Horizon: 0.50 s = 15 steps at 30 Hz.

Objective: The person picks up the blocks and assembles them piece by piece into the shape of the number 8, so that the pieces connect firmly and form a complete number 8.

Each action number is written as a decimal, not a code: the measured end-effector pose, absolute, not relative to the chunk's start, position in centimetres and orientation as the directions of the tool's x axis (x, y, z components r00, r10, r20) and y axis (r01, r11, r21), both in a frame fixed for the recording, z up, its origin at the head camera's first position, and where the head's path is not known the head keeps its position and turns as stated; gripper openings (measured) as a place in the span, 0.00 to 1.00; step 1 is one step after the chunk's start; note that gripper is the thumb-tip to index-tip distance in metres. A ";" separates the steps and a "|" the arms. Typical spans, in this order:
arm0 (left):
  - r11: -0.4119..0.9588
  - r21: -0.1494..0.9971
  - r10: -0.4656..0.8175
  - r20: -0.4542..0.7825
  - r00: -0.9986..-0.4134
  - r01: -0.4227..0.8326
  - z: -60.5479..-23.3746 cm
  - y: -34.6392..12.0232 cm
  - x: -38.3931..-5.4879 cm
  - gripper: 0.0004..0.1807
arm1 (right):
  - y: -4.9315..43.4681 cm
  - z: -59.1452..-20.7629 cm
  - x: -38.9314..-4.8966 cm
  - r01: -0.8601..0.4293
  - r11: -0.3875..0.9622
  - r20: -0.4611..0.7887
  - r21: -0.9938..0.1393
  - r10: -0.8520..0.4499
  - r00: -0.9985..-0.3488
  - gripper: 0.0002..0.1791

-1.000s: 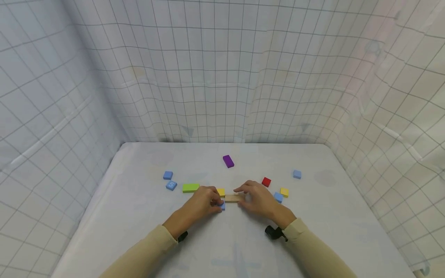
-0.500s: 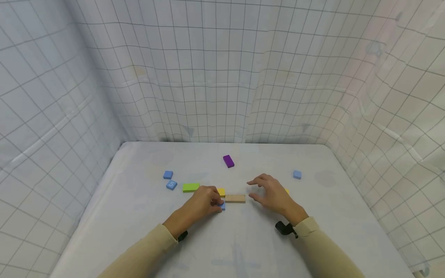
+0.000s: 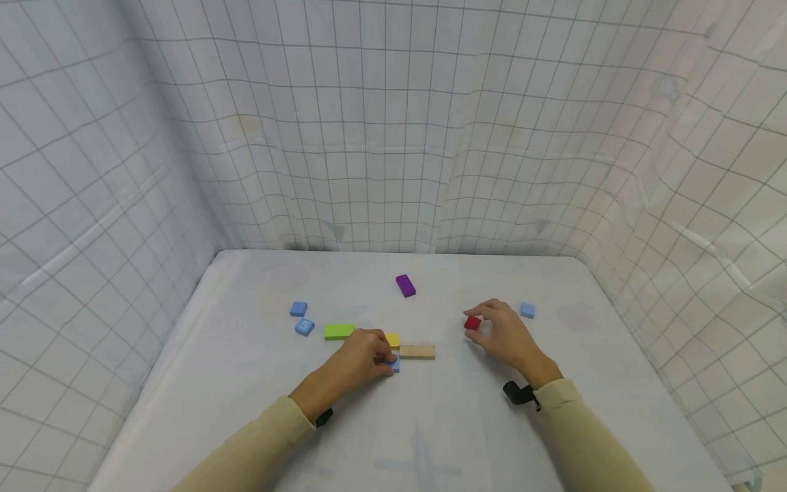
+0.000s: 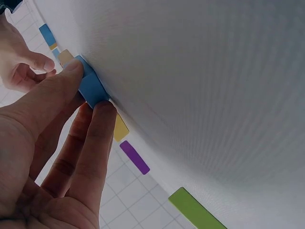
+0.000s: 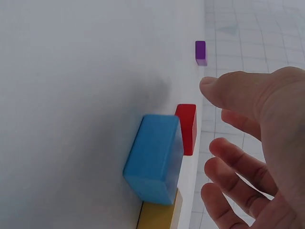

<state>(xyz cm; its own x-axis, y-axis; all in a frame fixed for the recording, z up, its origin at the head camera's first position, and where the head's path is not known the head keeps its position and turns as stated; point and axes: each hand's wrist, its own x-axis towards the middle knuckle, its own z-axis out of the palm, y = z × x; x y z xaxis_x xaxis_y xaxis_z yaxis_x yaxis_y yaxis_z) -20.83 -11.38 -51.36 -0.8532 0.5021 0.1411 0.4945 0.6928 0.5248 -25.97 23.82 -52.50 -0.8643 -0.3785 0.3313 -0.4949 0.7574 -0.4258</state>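
Note:
My left hand pinches a small blue block between thumb and fingers, low at the table surface. Right beside it lie a yellow block and a plain wooden block. Over on the right, my right hand hovers around a red block, thumb and fingers spread apart. In the right wrist view the thumb and fingers show a gap from the red block. Another blue block and a yellow one stand near it there; the right hand hides both in the head view.
A green block lies left of the left hand, with two blue blocks farther left. Toward the back lies a purple block. One more blue block sits at the right. Gridded white curtains surround the white table.
My right hand has left the wooden block and moved right and slightly away from me, to the red block. The left hand has stayed in place on its blue block.

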 end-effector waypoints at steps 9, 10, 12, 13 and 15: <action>0.696 0.537 0.492 0.127 -0.861 0.477 -51.4 -11.3 -20.8 0.09 | 24.6 -52.8 -26.8 -0.442 0.770 0.271 -0.461 -0.352 -0.896 0.20; 0.697 0.535 0.493 0.126 -0.861 0.477 -51.5 -11.3 -20.8 0.09 | 24.7 -52.9 -26.9 -0.439 0.771 0.269 -0.461 -0.350 -0.897 0.19; 0.698 0.535 0.493 0.123 -0.862 0.476 -51.5 -11.3 -20.9 0.10 | 24.7 -53.0 -27.0 -0.436 0.773 0.265 -0.460 -0.349 -0.899 0.18; 0.699 0.534 0.493 0.123 -0.861 0.476 -51.5 -11.3 -20.9 0.10 | 24.6 -53.1 -27.1 -0.436 0.775 0.265 -0.458 -0.349 -0.899 0.18; 0.697 0.531 0.495 0.129 -0.859 0.482 -51.5 -11.3 -20.9 0.10 | 24.6 -53.2 -27.2 -0.434 0.777 0.264 -0.456 -0.348 -0.900 0.16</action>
<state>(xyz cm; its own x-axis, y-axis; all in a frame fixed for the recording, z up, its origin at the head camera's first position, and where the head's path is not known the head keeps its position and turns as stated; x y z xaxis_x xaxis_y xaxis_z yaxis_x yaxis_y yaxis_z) -20.87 -11.35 -51.53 -0.8592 0.4950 0.1295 0.4816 0.6971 0.5311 -27.16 24.62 -53.18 -0.8996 -0.3480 0.2640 -0.4343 0.7769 -0.4559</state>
